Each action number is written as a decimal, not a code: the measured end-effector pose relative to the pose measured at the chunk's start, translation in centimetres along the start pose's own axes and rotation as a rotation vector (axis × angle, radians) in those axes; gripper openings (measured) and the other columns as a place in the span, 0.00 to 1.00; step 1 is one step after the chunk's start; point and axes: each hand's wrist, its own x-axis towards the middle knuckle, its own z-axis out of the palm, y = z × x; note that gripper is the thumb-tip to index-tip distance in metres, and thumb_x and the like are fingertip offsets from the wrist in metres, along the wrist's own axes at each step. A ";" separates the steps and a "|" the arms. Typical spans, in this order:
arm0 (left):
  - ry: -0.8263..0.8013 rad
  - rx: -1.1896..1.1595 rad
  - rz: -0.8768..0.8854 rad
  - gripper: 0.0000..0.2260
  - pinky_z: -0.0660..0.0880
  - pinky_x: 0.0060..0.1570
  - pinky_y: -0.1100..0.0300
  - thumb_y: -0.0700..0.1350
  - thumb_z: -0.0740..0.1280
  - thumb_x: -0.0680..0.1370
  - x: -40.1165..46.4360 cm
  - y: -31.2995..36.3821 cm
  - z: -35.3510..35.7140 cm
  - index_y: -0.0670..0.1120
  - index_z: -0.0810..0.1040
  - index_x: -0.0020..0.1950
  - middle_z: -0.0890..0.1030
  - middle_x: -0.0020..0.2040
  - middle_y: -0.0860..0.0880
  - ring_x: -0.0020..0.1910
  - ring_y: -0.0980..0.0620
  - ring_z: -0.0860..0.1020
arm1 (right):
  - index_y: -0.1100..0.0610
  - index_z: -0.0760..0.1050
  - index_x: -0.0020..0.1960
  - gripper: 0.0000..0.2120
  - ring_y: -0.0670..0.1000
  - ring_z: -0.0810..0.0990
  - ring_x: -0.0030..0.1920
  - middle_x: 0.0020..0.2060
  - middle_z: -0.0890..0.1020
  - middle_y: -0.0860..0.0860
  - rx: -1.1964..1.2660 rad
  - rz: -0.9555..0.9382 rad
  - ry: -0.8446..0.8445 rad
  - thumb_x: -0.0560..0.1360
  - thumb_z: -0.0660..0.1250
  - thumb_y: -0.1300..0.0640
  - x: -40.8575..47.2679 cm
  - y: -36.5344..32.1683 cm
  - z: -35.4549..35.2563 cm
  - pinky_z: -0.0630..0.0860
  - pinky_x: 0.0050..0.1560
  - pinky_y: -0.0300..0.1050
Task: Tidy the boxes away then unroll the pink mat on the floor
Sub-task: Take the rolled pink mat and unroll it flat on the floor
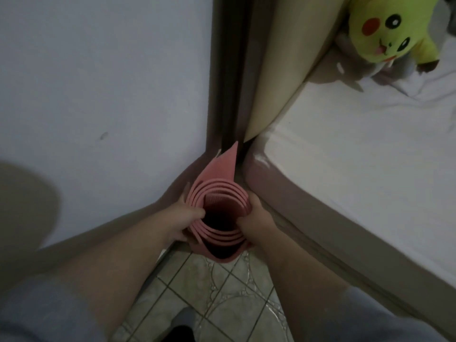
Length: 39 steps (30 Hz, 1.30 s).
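Pink mat (223,193), rolled w/ loose coils, stands upright in the corner between wall (98,95) & bed (357,156); long axis vertical, open end up toward the camera, loose flap pointing into the corner. Left hand (186,214) grips its left rim, thumb hooked inside. Right hand (255,218) grips the right rim, fingers curled over the edge. Tiled floor (209,292) below. Yellow plush (385,30) on bed.

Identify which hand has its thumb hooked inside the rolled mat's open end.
The left hand: its thumb reaches into the pink mat hollow; the right hand wraps outside.
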 end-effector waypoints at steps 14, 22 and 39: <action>-0.107 0.335 0.259 0.36 0.75 0.59 0.43 0.41 0.66 0.67 -14.6 -4.5 4.9 0.55 0.60 0.74 0.78 0.61 0.45 0.57 0.43 0.79 | 0.40 0.40 0.76 0.44 0.55 0.78 0.60 0.63 0.78 0.56 0.045 -0.108 0.021 0.70 0.57 0.66 -16.8 6.0 -4.1 0.69 0.51 0.35; -0.119 0.327 0.482 0.36 0.72 0.64 0.46 0.41 0.63 0.62 -26.0 -6.7 10.5 0.52 0.65 0.71 0.80 0.60 0.47 0.59 0.46 0.77 | 0.43 0.51 0.76 0.37 0.60 0.77 0.60 0.65 0.75 0.60 -0.042 -0.213 0.159 0.73 0.57 0.65 -29.0 10.4 -9.0 0.71 0.42 0.38; -0.276 0.375 0.664 0.29 0.78 0.28 0.61 0.35 0.60 0.73 -47.5 -17.8 18.4 0.61 0.64 0.69 0.80 0.51 0.46 0.43 0.46 0.81 | 0.47 0.60 0.73 0.32 0.51 0.72 0.50 0.61 0.77 0.57 0.091 -0.222 0.511 0.73 0.58 0.67 -56.8 22.1 -8.5 0.67 0.48 0.39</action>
